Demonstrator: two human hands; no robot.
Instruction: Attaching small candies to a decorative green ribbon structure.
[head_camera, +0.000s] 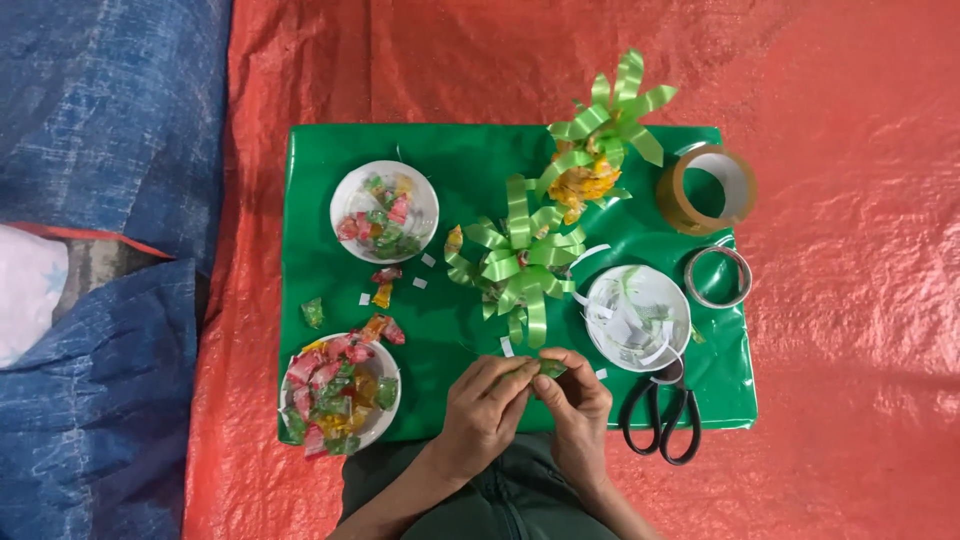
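From my head camera, my left hand (487, 405) and right hand (575, 400) meet over the green sheet (440, 330), fingers pinched together on a small green candy wrapper (548, 369). A bowl of candies (338, 400) sits just left (black scissors (662, 415) lie right).

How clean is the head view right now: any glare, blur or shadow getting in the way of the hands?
Head view: even, soft light, no hard shadows; mild sheen on the glossy green sheet and the orange tarp; left hand and right hand slightly soft, pinching a small green piece whose detail is too small to tell; scissors and tape roll reasonably sharp.
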